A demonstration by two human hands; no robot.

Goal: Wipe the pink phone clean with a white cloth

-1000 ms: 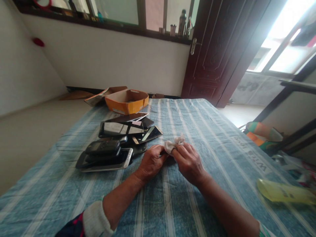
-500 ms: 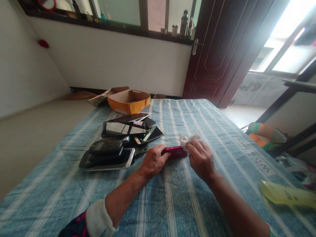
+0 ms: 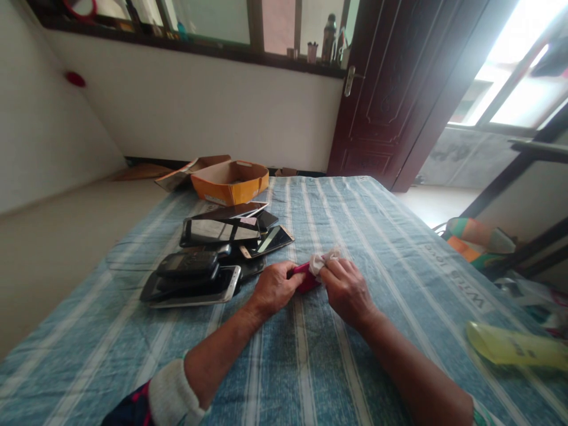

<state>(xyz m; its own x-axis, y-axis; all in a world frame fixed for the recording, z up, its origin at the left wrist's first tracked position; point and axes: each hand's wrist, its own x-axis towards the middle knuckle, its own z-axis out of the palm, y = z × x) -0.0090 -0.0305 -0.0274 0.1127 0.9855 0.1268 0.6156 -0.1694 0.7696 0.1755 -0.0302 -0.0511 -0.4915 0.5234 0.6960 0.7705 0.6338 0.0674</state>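
Magenta phone gripped in my left fingers, white tissue pinched against it by my right fingers, piled phones nearby

White wall, dark red door (metal handle); glare right, probably window.

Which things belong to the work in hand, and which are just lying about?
In hand:
slim magenta device, in left hand
crumpled white tissue, in right hand

Seemingly lying about:
dark, flat phones, possibly connected
open orange cardboard box
yellow plastic-looking sleeve
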